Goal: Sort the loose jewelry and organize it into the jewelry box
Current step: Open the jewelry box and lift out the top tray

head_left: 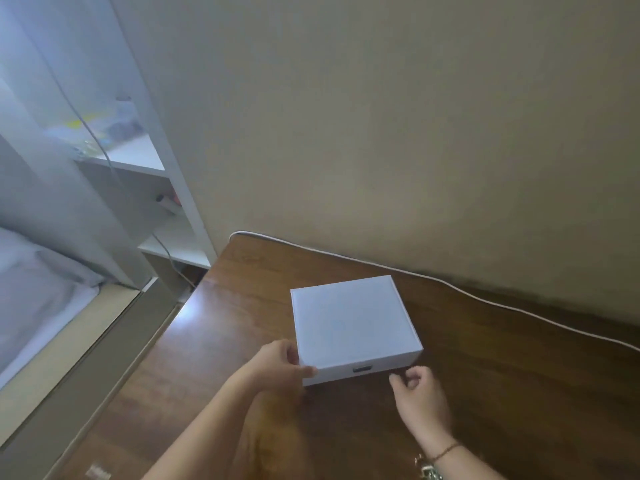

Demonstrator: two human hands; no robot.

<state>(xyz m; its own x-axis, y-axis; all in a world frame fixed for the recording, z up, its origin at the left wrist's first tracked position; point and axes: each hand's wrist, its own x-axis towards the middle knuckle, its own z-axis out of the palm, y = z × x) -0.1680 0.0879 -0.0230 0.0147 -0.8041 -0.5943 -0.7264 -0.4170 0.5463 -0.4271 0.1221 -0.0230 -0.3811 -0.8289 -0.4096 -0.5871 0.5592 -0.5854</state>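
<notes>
Right now left hand (282,363) grips the near-left corner of the closed white jewelry box (353,323), thumb on the front edge, box sitting flat mid-table (502,393). Risk: a one-corner hold could make the box pivot or slide on the glossy wood when the lid gets pulled. Latch (362,369) on the front wall looks small and is blurred. Right hand (417,388) hangs loosely curled just off the box's near-right corner, holding nothing; a fumbled pinch could jolt the contents. No loose jewelry is visible.
</notes>
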